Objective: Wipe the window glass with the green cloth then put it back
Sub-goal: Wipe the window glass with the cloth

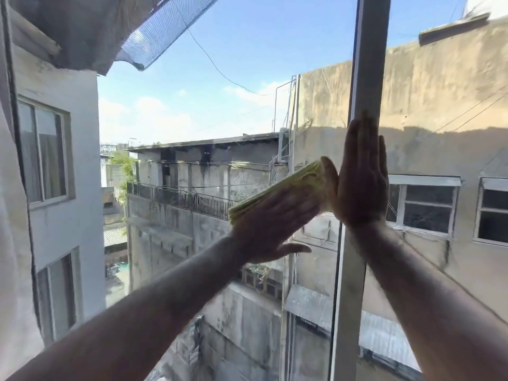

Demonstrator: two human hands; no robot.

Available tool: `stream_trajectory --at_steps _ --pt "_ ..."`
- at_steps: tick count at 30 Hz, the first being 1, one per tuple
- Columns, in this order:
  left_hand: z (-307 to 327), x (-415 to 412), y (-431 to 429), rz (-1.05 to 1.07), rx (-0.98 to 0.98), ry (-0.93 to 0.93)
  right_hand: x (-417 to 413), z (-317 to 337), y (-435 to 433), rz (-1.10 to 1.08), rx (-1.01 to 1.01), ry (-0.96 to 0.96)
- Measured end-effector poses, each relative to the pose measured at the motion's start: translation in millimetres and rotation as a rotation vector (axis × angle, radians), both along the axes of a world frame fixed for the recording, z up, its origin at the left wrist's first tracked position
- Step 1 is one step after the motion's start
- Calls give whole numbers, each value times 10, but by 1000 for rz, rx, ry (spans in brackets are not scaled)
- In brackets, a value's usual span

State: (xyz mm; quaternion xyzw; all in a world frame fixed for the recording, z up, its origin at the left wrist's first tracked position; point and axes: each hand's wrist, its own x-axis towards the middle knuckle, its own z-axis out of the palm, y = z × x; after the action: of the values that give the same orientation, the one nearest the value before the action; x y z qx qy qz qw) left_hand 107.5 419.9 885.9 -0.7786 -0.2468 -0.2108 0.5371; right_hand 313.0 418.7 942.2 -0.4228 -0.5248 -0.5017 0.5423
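Note:
My left hand (277,218) lies flat on the folded green cloth (299,178) and presses it against the window glass (220,92), left of the frame. Only the cloth's upper edge shows past my fingers, and this hand looks blurred. My right hand (360,180) rests flat with fingers pointing up on the grey vertical window frame (369,64). The two hands almost touch at the cloth's right end.
A pale curtain (13,215) hangs along the left edge. A second glass pane (445,105) lies right of the frame. Through the glass I see concrete buildings, a railed balcony, wires and blue sky.

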Motion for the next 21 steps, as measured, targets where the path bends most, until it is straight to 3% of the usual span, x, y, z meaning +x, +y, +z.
stream_trajectory --at_steps 3,5,8,11,13,14,16,19,21 --pt "-522 -649 -2 40 -22 80 -6 0 9 5 12 -1" --pt "-645 -1130 -14 87 13 23 -4 -1 26 5 10 0" --pt "-352 -1448 -24 177 14 -331 -4 -9 53 -2 3 7" --pt "297 -1134 -59 169 -14 -779 -9 -13 38 -7 -21 17" --pt "644 -737 -64 112 -15 -876 -8 -8 6 -5 -35 14" --pt "731 -533 -55 86 -8 -837 -14 -1 -9 1 -40 10" --pt "652 -152 10 26 29 -584 -21 7 -31 8 -46 8" --pt "38 109 41 -37 -1 -148 -26 -1 -50 6 -36 8" --pt "-351 -118 25 -25 -38 -37 -28 -5 -64 0 -50 8"
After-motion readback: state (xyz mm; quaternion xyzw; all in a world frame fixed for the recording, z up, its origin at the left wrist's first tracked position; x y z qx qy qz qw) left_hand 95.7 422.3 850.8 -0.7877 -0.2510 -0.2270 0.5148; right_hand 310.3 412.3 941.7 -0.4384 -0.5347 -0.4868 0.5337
